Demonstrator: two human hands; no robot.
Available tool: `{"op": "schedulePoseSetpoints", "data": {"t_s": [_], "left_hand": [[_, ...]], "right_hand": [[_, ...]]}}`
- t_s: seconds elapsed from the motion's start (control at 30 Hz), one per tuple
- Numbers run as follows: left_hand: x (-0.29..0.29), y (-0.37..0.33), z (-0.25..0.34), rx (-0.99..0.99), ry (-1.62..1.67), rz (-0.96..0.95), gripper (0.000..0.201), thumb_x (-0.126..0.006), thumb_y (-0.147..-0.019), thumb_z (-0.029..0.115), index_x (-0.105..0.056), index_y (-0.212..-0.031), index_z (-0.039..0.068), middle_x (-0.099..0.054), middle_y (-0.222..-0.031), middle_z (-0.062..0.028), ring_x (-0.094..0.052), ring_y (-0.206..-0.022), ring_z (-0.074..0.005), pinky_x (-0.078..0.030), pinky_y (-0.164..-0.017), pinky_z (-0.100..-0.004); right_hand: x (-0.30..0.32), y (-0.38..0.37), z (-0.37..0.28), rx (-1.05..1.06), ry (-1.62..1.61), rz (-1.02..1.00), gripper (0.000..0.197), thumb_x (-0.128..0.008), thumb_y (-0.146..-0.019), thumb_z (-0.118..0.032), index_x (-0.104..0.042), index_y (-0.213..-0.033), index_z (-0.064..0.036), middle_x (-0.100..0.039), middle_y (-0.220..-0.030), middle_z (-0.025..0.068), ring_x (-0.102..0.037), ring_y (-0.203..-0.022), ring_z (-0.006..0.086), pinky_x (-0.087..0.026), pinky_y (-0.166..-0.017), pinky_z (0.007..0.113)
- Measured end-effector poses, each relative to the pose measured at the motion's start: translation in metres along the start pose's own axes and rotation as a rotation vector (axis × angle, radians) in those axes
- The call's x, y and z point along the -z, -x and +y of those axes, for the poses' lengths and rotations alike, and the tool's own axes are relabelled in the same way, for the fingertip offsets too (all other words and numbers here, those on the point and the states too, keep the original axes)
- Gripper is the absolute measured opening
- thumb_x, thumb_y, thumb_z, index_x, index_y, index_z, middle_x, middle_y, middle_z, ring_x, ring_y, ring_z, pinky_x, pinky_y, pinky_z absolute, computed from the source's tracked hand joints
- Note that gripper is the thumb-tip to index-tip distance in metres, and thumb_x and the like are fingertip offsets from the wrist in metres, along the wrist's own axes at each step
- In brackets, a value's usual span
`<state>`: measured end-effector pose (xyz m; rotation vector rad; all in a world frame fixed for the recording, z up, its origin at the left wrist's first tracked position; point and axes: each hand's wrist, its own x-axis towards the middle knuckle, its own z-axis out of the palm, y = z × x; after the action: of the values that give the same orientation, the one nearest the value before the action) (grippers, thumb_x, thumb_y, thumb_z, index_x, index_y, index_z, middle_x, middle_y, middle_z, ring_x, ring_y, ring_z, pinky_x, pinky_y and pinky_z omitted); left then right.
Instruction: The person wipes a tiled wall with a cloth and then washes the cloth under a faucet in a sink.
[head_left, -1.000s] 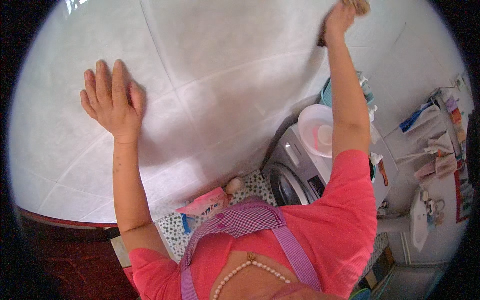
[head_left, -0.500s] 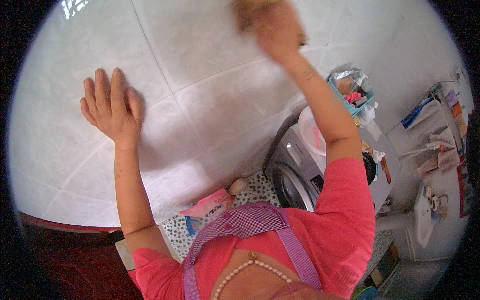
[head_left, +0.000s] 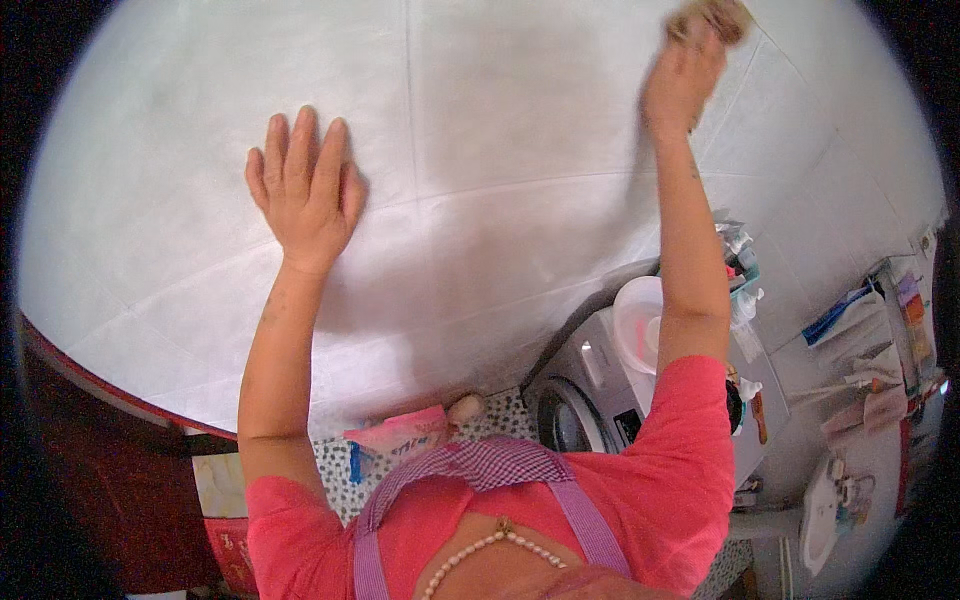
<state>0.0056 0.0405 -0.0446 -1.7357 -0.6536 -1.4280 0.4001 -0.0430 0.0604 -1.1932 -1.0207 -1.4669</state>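
Observation:
My left hand (head_left: 307, 195) lies flat against the pale grey tiled wall (head_left: 500, 120), fingers stretched and a little apart, with nothing in it. Higher up and to the right, at the end of a raised arm, my right hand (head_left: 685, 90) grips a crumpled brown cloth (head_left: 712, 20). The cloth shows beyond the fingertips and is against the wall or very close to it. Slightly blurred, it could also be a soft scrubbing pad.
Below my right arm stands a silver front-loading washing machine (head_left: 590, 390) with a white tub (head_left: 637, 315) on top. A pink bag (head_left: 400, 430) sits on the pebble-patterned floor. Towels (head_left: 850, 340) hang at right above a white washbasin (head_left: 822, 515). Dark red furniture (head_left: 100, 450) stands lower left.
My right hand has swept right across the wall with the cloth. The view has shifted; my left hand keeps about the same place beside the tile seam.

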Motion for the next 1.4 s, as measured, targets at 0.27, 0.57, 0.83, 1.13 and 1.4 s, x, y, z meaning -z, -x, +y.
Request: {"op": "schedulePoseSetpoints", "data": {"t_s": [0.27,0.57,0.83,1.13,1.4], "left_hand": [[-0.020,0.001,-0.009,-0.004,0.384,0.082,0.043,-0.060,-0.078,0.024,-0.051,-0.118,0.010,-0.047,-0.128,-0.0146,-0.040,-0.120,-0.0358,-0.030,-0.099,-0.0495],[-0.003,0.042,-0.050,-0.012,0.332,0.009,0.049,-0.064,-0.074,0.018,-0.052,-0.121,0.012,-0.040,-0.130,-0.0116,-0.033,-0.124,-0.0329,-0.029,-0.100,-0.0480],[0.007,0.039,-0.108,0.229,0.289,0.218,0.048,-0.056,-0.083,0.022,-0.045,-0.127,0.010,-0.035,-0.135,-0.0136,-0.030,-0.128,-0.0334,-0.025,-0.103,-0.0467],[0.029,0.060,-0.155,0.232,0.179,0.165,0.047,-0.057,-0.080,0.024,-0.049,-0.123,0.009,-0.038,-0.134,-0.0146,-0.034,-0.126,-0.0363,-0.028,-0.100,-0.0498],[0.020,0.079,-0.160,0.190,0.293,0.325,0.050,-0.055,-0.084,0.037,-0.045,-0.126,0.010,-0.037,-0.133,-0.0149,-0.036,-0.123,-0.0377,-0.029,-0.099,-0.0520]], "right_hand": [[0.007,0.029,-0.220,0.558,-0.351,-0.346,0.042,-0.061,-0.075,-0.018,-0.060,-0.116,-0.0241,-0.052,-0.127,-0.0050,-0.040,-0.125,0.0248,-0.030,-0.104,0.045],[-0.012,0.005,-0.182,0.625,-0.319,-0.453,0.046,-0.063,-0.075,-0.021,-0.057,-0.121,-0.0231,-0.048,-0.131,0.0002,-0.036,-0.128,0.0318,-0.030,-0.103,0.051],[-0.021,0.002,-0.288,0.513,-0.340,-0.351,0.046,-0.060,-0.076,-0.020,-0.056,-0.122,-0.0239,-0.049,-0.129,0.0035,-0.039,-0.123,0.0348,-0.031,-0.100,0.055],[0.034,0.149,-0.306,0.774,-0.878,-1.470,0.042,-0.055,-0.081,-0.013,-0.056,-0.120,-0.0250,-0.052,-0.125,0.0012,-0.043,-0.122,0.0232,-0.034,-0.100,0.047],[-0.018,0.006,-0.359,0.819,-0.452,-0.433,0.046,-0.068,-0.071,-0.017,-0.058,-0.115,-0.0233,-0.050,-0.127,-0.0038,-0.043,-0.121,0.0223,-0.035,-0.099,0.044]]}}
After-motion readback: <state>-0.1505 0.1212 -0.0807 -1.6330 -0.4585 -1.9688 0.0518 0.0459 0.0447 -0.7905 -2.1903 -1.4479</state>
